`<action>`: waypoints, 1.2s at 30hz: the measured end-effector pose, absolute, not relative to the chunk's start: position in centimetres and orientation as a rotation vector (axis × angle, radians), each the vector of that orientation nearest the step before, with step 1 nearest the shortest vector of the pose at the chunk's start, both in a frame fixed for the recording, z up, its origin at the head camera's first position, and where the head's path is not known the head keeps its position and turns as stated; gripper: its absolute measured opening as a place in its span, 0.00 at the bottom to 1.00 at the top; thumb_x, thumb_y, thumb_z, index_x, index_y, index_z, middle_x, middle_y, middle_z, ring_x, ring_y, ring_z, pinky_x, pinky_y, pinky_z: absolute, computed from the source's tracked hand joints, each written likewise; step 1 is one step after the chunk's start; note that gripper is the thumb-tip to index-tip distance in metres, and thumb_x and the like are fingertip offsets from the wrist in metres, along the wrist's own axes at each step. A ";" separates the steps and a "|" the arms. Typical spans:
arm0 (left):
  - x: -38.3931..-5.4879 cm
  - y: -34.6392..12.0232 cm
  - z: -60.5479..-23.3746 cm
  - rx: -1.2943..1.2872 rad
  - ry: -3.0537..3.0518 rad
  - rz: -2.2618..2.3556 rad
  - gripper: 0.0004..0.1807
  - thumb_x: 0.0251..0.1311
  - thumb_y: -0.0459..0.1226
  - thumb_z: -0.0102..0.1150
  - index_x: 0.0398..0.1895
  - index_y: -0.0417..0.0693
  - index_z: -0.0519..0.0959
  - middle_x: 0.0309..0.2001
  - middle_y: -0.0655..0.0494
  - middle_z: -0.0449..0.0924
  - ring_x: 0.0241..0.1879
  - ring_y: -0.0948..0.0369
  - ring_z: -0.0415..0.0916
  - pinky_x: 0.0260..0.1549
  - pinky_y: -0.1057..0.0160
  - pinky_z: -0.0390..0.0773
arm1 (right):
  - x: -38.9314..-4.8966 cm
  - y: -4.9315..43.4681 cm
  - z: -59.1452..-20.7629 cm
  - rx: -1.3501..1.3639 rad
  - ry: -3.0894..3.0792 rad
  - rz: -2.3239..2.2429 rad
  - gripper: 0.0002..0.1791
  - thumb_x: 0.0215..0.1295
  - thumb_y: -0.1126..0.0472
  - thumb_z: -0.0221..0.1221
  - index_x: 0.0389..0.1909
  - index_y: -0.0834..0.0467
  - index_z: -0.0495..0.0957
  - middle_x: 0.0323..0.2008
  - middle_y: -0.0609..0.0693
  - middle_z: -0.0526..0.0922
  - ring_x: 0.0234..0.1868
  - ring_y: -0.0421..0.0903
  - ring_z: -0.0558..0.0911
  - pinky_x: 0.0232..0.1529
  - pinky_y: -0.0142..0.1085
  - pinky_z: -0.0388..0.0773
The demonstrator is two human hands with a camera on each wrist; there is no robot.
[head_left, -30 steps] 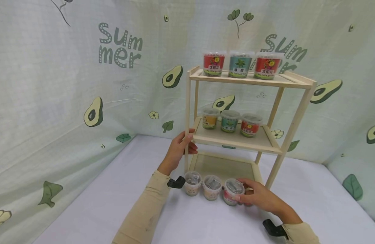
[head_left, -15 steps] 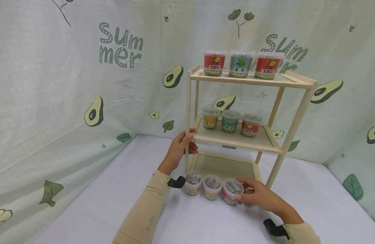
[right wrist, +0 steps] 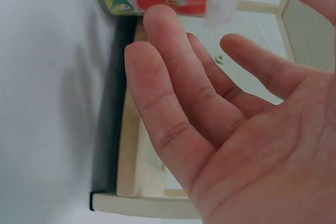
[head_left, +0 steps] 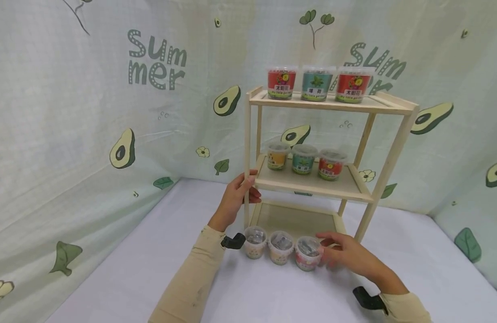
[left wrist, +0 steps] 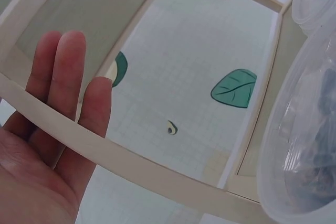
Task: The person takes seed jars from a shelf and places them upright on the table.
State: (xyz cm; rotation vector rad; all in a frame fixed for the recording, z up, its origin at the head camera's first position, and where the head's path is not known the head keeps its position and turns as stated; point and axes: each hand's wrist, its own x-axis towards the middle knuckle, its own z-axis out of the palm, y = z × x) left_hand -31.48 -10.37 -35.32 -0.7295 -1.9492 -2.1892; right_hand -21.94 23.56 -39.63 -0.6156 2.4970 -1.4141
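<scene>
On one rack (head_left: pixel 313 190), six tubs (head_left: pixel 303 163), three below

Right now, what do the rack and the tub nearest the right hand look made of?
Rack: likely bare wood, matte; it's pale tan without glossy highlights, though grain is unclear. Tub: probably plastic, somewhat glossy; its see-through lid shows contents.

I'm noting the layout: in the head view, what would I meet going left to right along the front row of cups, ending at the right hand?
First peach-labelled cup, second peach-labelled cup, pink-labelled cup, right hand.
</scene>
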 end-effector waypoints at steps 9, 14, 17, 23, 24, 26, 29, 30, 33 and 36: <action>-31.1 -10.0 -34.9 -0.665 -1.931 -2.174 0.24 0.73 0.50 0.55 0.64 0.47 0.76 0.30 0.42 0.79 0.29 0.54 0.81 0.38 0.54 0.85 | -21.8 24.3 -38.7 -0.572 2.555 -1.464 0.29 0.76 0.58 0.56 0.66 0.75 0.64 0.49 0.65 0.79 0.40 0.53 0.84 0.39 0.40 0.84; -30.7 -9.9 -34.4 -0.634 -1.940 -2.168 0.24 0.72 0.51 0.56 0.64 0.48 0.76 0.29 0.45 0.79 0.28 0.55 0.81 0.38 0.56 0.85 | -21.4 24.4 -37.7 -0.564 2.613 -1.498 0.27 0.75 0.57 0.56 0.65 0.73 0.67 0.51 0.66 0.79 0.40 0.51 0.85 0.38 0.40 0.84; -30.6 -9.9 -34.4 -0.629 -1.944 -2.182 0.25 0.72 0.51 0.56 0.66 0.50 0.76 0.29 0.46 0.79 0.28 0.56 0.81 0.38 0.56 0.85 | -21.1 24.5 -37.1 -0.549 2.640 -1.523 0.27 0.75 0.57 0.57 0.64 0.71 0.68 0.50 0.64 0.81 0.40 0.50 0.85 0.38 0.40 0.84; -30.6 -9.9 -34.4 -0.651 -1.950 -2.173 0.26 0.72 0.51 0.56 0.68 0.51 0.75 0.27 0.46 0.78 0.28 0.56 0.80 0.38 0.55 0.85 | -20.7 24.7 -36.5 -0.534 2.663 -1.583 0.25 0.75 0.58 0.57 0.64 0.70 0.70 0.48 0.60 0.83 0.40 0.48 0.84 0.39 0.40 0.84; -30.6 -10.0 -34.4 -0.652 -1.949 -2.173 0.26 0.72 0.51 0.57 0.68 0.51 0.75 0.27 0.46 0.78 0.28 0.56 0.80 0.38 0.55 0.85 | -20.7 24.7 -36.5 -0.534 2.666 -1.586 0.25 0.75 0.58 0.57 0.64 0.70 0.70 0.49 0.60 0.82 0.40 0.47 0.84 0.39 0.40 0.84; -30.7 -10.0 -34.5 -0.647 -1.951 -2.178 0.26 0.71 0.51 0.57 0.67 0.52 0.76 0.27 0.46 0.78 0.28 0.55 0.80 0.38 0.55 0.85 | -20.6 24.6 -36.4 -0.540 2.669 -1.596 0.24 0.75 0.57 0.57 0.63 0.70 0.70 0.49 0.60 0.82 0.40 0.47 0.84 0.39 0.40 0.84; -30.7 -10.0 -34.5 -0.643 -1.944 -2.193 0.25 0.70 0.51 0.59 0.65 0.51 0.77 0.27 0.46 0.78 0.28 0.55 0.80 0.39 0.54 0.85 | -20.4 24.7 -36.2 -0.591 2.681 -1.616 0.22 0.77 0.59 0.55 0.62 0.71 0.71 0.48 0.61 0.82 0.40 0.46 0.85 0.38 0.40 0.84; -30.7 -10.0 -34.5 -0.644 -1.942 -2.196 0.25 0.70 0.51 0.59 0.65 0.50 0.77 0.27 0.46 0.78 0.28 0.55 0.80 0.39 0.54 0.85 | -20.4 24.7 -36.0 -0.613 2.687 -1.626 0.21 0.77 0.60 0.54 0.61 0.71 0.71 0.47 0.60 0.83 0.40 0.46 0.85 0.38 0.40 0.84; -30.7 -10.0 -34.4 -0.643 -1.936 -2.201 0.24 0.70 0.52 0.59 0.62 0.48 0.78 0.27 0.46 0.79 0.29 0.55 0.81 0.40 0.53 0.85 | -20.4 24.7 -35.6 -0.684 2.690 -1.642 0.20 0.78 0.62 0.52 0.61 0.72 0.70 0.46 0.58 0.83 0.40 0.46 0.85 0.38 0.40 0.84; -30.7 -9.9 -34.4 -0.640 -1.939 -2.201 0.23 0.71 0.51 0.57 0.61 0.47 0.78 0.27 0.46 0.79 0.28 0.55 0.81 0.39 0.54 0.85 | -20.3 24.7 -35.0 -0.714 2.698 -1.642 0.19 0.79 0.62 0.50 0.62 0.72 0.70 0.44 0.57 0.83 0.39 0.46 0.85 0.38 0.39 0.84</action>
